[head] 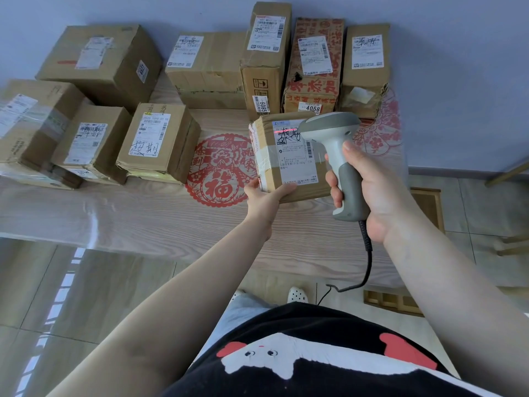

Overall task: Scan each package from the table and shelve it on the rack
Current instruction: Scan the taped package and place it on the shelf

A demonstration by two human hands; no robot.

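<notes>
My left hand point(264, 200) grips the near corner of a small cardboard package point(289, 159), held tilted above the wooden table point(143, 213). Its white shipping label faces up. My right hand point(369, 190) is wrapped round the handle of a grey and white barcode scanner point(332, 138), whose head points at the label. A red scan line lies across the label's top barcode. The scanner's black cable hangs down past the table's front edge.
Several cardboard boxes with labels stand on the table: a cluster at the left point(159, 141) and a row along the back wall point(313, 64). Red paper cutouts point(220, 170) lie on the tabletop. A low wooden frame point(429, 207) stands on the floor at the right.
</notes>
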